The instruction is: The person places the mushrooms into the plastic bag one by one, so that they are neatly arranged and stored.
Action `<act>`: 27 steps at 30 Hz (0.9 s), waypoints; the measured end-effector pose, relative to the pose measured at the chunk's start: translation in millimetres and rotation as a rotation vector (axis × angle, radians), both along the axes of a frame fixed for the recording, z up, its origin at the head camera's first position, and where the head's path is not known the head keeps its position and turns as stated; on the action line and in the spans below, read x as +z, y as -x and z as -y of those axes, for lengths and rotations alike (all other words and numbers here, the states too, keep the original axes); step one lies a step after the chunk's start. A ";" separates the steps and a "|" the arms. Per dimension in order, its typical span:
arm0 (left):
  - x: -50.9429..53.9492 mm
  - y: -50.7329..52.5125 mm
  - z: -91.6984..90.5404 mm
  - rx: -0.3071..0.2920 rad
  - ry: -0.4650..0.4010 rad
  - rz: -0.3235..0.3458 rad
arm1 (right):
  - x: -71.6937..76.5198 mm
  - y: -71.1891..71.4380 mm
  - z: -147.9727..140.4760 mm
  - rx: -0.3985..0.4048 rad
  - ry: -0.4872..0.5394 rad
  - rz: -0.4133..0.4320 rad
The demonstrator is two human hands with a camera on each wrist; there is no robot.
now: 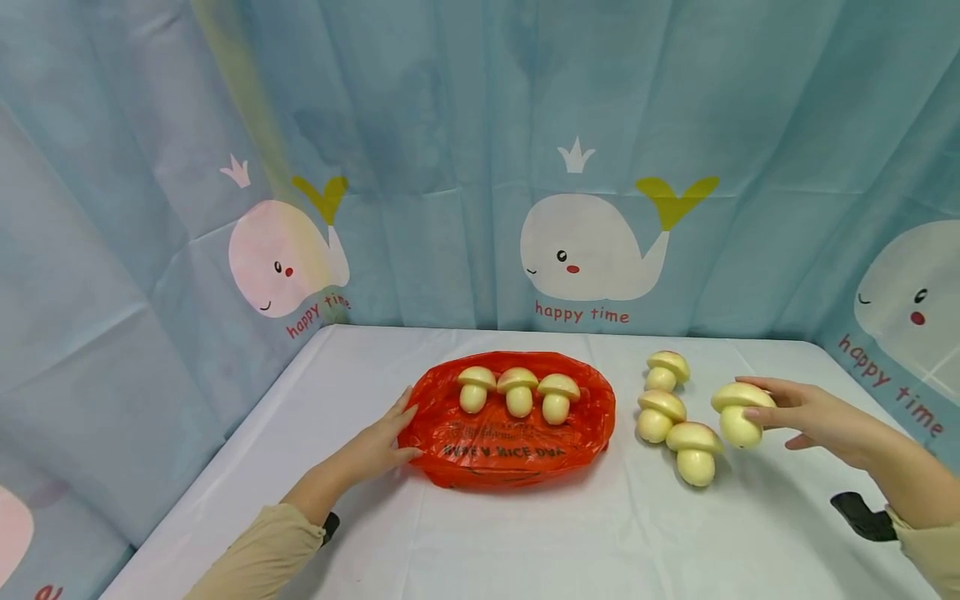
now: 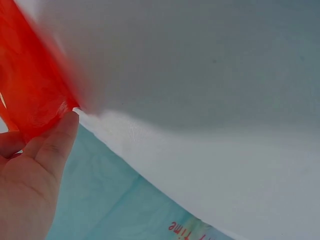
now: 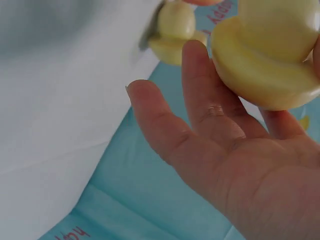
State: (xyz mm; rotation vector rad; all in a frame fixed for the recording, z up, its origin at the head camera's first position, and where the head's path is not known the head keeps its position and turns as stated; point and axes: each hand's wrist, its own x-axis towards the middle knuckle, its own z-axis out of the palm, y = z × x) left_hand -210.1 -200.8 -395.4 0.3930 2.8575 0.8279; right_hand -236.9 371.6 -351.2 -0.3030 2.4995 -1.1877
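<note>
Toward the table's [image 1: 525, 537] right edge, the right hand [image 1: 813, 417] pinched a pale mushroom [image 1: 738, 404] (three loose mushrooms [image 1: 662, 414] sat nearby); the left hand [image 1: 375, 446], fingers extended, touched the left rim of the red bag [image 1: 502, 477] holding three more.

Losing the held mushroom [image 3: 270, 60] to the right wrist view's top and right edges, blurring another mushroom [image 3: 175, 25] beyond it; cutting the red bag [image 2: 30, 75] and left hand [image 2: 27, 190] at the left wrist view's left edge; not making out the bag's upper lettering [image 1: 491, 432]
</note>
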 end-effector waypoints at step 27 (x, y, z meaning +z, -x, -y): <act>-4.9 -3.3 -1.1 -0.027 -0.035 -0.031 | 24.9 5.4 97.6 -0.043 0.177 -0.022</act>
